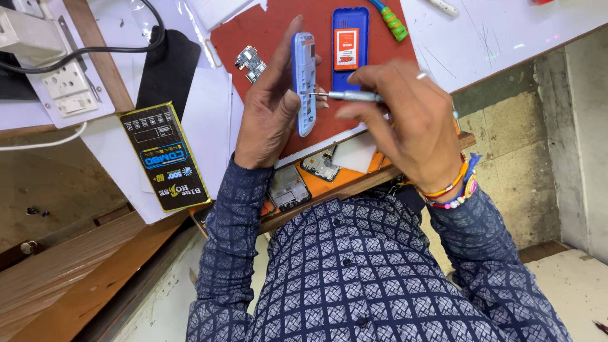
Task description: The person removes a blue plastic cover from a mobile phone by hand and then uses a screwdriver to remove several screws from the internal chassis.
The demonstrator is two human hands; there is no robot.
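My left hand (269,107) holds a light blue phone frame (304,82) on its edge above a red mat (266,31). My right hand (405,120) grips a small metal screwdriver (345,95), whose tip touches the side of the frame. A dark blue phone back with an orange battery (348,44) lies on the mat just beyond the frame. A small circuit board (251,63) rests on the mat to the left.
A black and yellow box (164,155) lies at the left on white paper. A white power strip (57,76) with a black cable sits at the far left. More phone parts (304,177) lie in an orange tray at the bench edge. A green-handled tool (392,22) lies at the top.
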